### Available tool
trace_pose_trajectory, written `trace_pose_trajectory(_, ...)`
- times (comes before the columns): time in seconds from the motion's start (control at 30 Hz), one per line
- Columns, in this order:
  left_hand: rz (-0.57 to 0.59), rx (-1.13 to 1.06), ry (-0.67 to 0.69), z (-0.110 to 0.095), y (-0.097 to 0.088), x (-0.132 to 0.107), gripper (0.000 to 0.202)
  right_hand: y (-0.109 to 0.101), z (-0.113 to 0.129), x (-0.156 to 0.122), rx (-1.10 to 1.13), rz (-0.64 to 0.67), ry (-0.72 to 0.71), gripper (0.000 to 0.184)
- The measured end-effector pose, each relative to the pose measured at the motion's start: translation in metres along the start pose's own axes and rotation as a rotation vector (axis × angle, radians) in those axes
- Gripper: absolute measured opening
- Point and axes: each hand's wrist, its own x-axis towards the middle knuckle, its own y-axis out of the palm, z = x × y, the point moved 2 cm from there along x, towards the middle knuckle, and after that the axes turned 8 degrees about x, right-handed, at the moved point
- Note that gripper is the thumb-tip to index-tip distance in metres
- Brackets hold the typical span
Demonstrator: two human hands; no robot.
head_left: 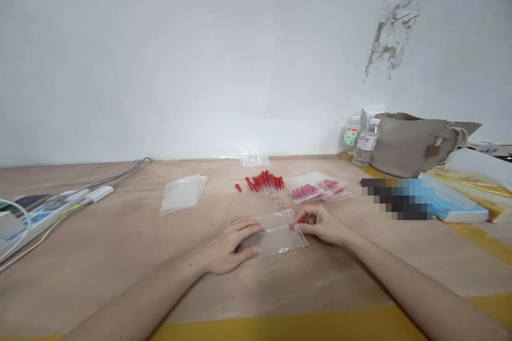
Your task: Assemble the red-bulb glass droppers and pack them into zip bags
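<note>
A clear zip bag (278, 234) lies flat on the wooden table (120, 245) in front of me. My left hand (230, 245) rests on its left end, fingers loosely curled over the plastic. My right hand (322, 224) is closed in a pinch on a red-capped dropper (298, 222) at the bag's right edge. Behind the bag lies a loose cluster of red-capped droppers (267, 184), one apart to the left (238, 187). A heap of filled bags with droppers (318, 188) sits to its right.
A stack of empty clear bags (183, 193) lies at the left, another small bag (255, 160) by the wall. A power strip with cables (48, 210) is at far left. Two water bottles (365, 143), a beige handbag (416, 144) and packets (460, 202) stand at the right.
</note>
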Motion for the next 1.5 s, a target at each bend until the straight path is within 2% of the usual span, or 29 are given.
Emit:
trace_pose_trajectory(0.13,0.015,0.000,-0.008,0.002,0.001,0.000,0.045,0.011,0.000,0.002,-0.112,0.107,-0.034,0.032)
trace_pose_trajectory(0.27,0.023,0.010,-0.013,0.002,0.002,0.000,0.043,0.016,0.009,-0.003,-0.274,0.149,-0.087,0.033)
trace_pose_trajectory(0.4,0.008,0.013,-0.009,0.000,0.001,0.000,0.045,0.013,0.009,-0.005,-0.270,0.221,-0.124,0.031)
trace_pose_trajectory(0.5,-0.002,-0.012,-0.018,-0.003,-0.002,0.001,0.046,0.010,0.001,-0.003,-0.272,0.092,-0.099,0.023)
trace_pose_trajectory(0.6,0.009,-0.027,-0.022,-0.004,-0.003,0.001,0.043,0.009,-0.005,-0.003,-0.375,-0.057,-0.109,0.018)
trace_pose_trajectory(0.77,0.003,-0.030,-0.020,-0.002,-0.001,0.002,0.040,0.000,0.009,0.006,-0.399,0.050,-0.099,0.022)
trace_pose_trajectory(0.93,-0.014,-0.053,-0.006,-0.002,0.000,0.001,0.038,-0.020,0.034,0.047,-0.661,-0.248,-0.047,0.017)
trace_pose_trajectory(1.03,-0.010,-0.046,0.001,-0.003,-0.001,0.001,0.040,-0.019,0.033,0.085,-0.699,-0.318,-0.001,0.018)
trace_pose_trajectory(1.17,-0.003,-0.032,0.004,-0.003,-0.001,0.001,0.042,-0.015,0.016,0.127,-0.680,-0.417,0.100,0.022)
trace_pose_trajectory(1.27,-0.001,-0.028,0.011,-0.003,0.000,0.001,0.043,-0.013,0.006,0.142,-0.624,-0.462,0.159,0.021)
trace_pose_trajectory(1.4,-0.002,-0.028,0.025,-0.001,0.000,0.002,0.042,-0.013,0.007,0.146,-0.498,-0.517,0.151,0.017)
trace_pose_trajectory(1.5,0.015,-0.030,0.025,0.000,0.001,0.002,0.042,-0.019,0.019,0.134,-0.358,-0.560,0.094,0.018)
